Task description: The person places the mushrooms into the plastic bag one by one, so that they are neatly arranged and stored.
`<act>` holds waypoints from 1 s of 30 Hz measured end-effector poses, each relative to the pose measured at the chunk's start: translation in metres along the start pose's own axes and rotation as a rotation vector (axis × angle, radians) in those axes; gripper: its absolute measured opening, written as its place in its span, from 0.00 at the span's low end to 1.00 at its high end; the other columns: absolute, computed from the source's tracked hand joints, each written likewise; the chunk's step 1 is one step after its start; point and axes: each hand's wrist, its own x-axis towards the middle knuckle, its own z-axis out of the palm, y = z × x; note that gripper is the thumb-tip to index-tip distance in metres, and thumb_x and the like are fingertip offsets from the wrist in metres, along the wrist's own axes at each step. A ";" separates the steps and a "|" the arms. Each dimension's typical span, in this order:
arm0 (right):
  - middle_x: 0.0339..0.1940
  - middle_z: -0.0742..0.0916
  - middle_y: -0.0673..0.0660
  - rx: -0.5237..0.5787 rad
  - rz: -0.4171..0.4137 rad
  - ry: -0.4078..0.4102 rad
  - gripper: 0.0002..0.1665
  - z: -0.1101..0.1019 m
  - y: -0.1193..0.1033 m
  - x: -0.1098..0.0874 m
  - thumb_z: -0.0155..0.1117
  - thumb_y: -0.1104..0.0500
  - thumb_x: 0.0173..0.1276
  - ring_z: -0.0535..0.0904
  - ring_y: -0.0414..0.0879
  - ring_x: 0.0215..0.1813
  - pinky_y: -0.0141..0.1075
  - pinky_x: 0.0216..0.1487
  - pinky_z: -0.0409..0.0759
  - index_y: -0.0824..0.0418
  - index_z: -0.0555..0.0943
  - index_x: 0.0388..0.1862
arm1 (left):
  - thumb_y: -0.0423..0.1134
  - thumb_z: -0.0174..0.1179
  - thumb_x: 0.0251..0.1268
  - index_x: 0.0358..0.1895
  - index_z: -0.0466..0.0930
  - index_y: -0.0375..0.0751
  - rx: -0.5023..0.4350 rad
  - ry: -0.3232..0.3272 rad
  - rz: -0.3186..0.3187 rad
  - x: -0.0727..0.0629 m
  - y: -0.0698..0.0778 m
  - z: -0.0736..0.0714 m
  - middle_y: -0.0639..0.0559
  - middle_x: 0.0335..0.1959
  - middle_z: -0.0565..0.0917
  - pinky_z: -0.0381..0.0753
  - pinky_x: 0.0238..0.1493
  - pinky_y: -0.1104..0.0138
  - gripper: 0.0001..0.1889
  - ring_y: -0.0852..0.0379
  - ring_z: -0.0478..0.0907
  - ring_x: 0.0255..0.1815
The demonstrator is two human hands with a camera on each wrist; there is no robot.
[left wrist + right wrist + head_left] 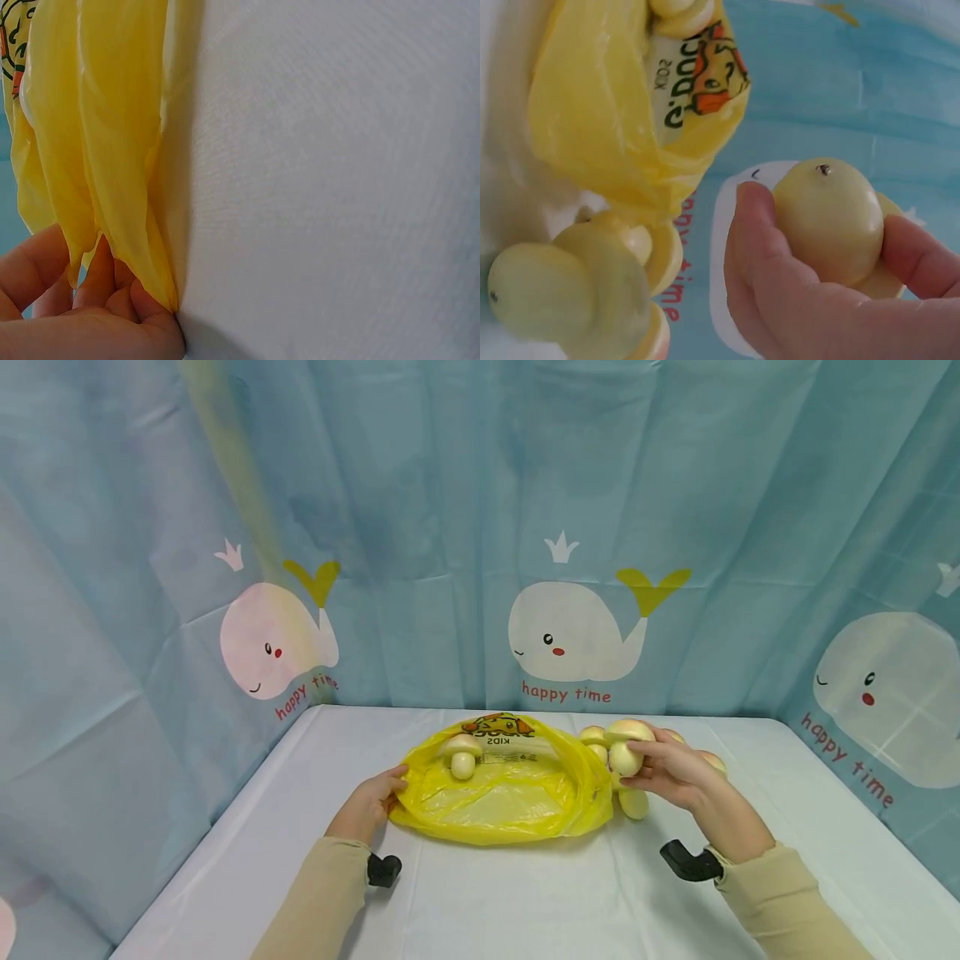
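Blue whale-print curtain (450, 510) across the top of the frame, white desk (540, 902) below, and right of centre the right hand (678, 770) pinches a pale mushroom (624, 759) by its stem, thumb and fingers either side! It looks light, firm and smooth, perhaps a touch slippery; the stem just under the cap seems the surest hold. Over at centre-left, the left hand (369, 803) pinches the edge of the yellow bag (487, 832), thin, limp plastic that could tear, so a gathered fold looks safest. Further out, another mushroom (462, 764) sits inside the bag, and more mushrooms (633, 805) cluster beside it, around the right hand.
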 end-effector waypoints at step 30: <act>0.58 0.66 0.64 0.143 0.123 0.016 0.26 0.069 0.006 0.042 0.46 0.66 0.74 0.63 0.56 0.57 0.52 0.70 0.56 0.68 0.53 0.67 | 0.25 0.41 0.74 0.75 0.52 0.34 -0.005 0.000 -0.009 -0.002 0.002 0.001 0.35 0.76 0.53 0.61 0.64 0.63 0.28 0.47 0.59 0.65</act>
